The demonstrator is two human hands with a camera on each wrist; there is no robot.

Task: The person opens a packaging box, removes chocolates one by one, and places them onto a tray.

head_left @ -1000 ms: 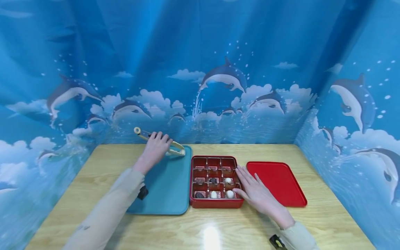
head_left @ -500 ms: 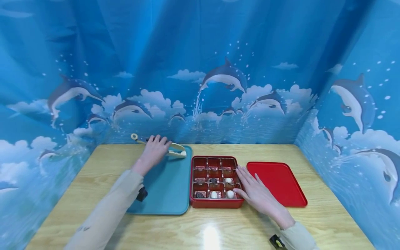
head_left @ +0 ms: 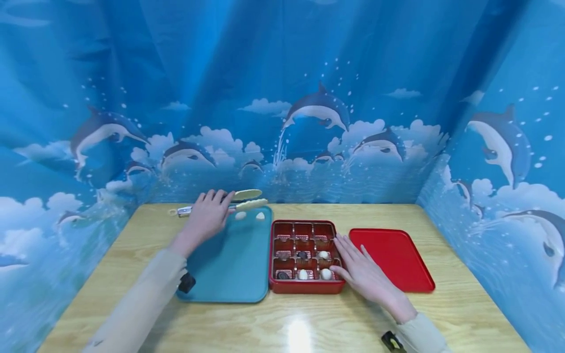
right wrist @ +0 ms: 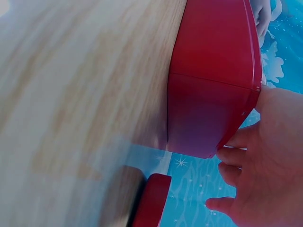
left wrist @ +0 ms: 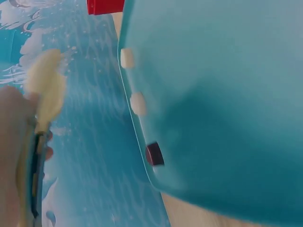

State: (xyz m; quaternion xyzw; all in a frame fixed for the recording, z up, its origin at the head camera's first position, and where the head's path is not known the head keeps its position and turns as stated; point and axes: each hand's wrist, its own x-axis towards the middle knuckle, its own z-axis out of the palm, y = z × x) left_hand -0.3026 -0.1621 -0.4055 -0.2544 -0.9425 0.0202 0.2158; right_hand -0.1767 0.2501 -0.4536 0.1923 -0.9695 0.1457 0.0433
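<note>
My left hand (head_left: 206, 215) grips a pair of tongs (head_left: 251, 203) with cream tips and a metal handle. The tips are parted above the far edge of the blue tray (head_left: 236, 274), with nothing seen between them. Below them lie two white chocolates (left wrist: 138, 103); a dark chocolate (left wrist: 154, 154) shows beside these in the left wrist view. To the right stands a red box (head_left: 304, 288) with a divided insert. Its middle and near rows hold dark chocolates (head_left: 282, 275) and white chocolates (head_left: 325, 274). My right hand (head_left: 368, 277) rests straight-fingered along the box's right rim.
A flat red lid (head_left: 397, 257) lies on the wooden table (head_left: 247, 326), right of the box and behind my right forearm. A blue dolphin-print curtain (head_left: 282, 122) closes off the back and sides. The tray sits right beside the box.
The tongs have turned, their handle end moving left and down, and their tips have risen off the tray, uncovering two white chocolates. My left hand shifted slightly left; my right hand has stayed put.
</note>
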